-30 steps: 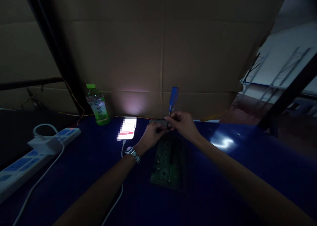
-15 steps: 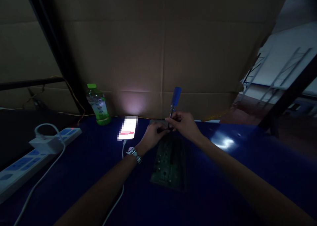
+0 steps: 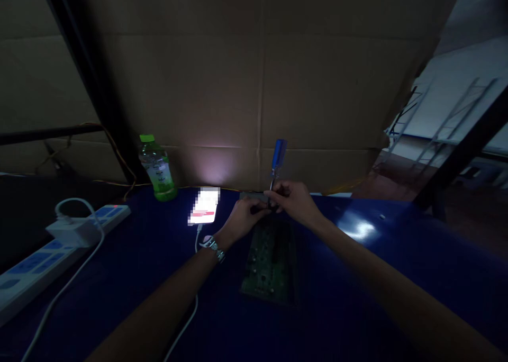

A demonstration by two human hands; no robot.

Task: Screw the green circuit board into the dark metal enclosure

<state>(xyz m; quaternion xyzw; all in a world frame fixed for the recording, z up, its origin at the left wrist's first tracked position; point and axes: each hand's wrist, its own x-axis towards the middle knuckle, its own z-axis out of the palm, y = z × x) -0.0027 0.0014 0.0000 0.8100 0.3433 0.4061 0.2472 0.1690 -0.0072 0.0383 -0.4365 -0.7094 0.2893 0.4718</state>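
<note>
The right hand (image 3: 296, 200) pinches the blue screwdriver (image 3: 279, 154) by its shaft near the circuit board's (image 3: 264, 269) far end on the counter (image 3: 138, 245); what the left hand (image 3: 243, 215) grips is unclear. Good control likely wants the shaft straight, its tip steadied.

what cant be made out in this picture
All in the head view:
Tip of the screwdriver: lost in shadow between left hand and right hand.
Text on the phone: pixelated, glaring.
Small parts on the circuit board: too dark.
Near end of the power strip: cut off by left edge.
</note>
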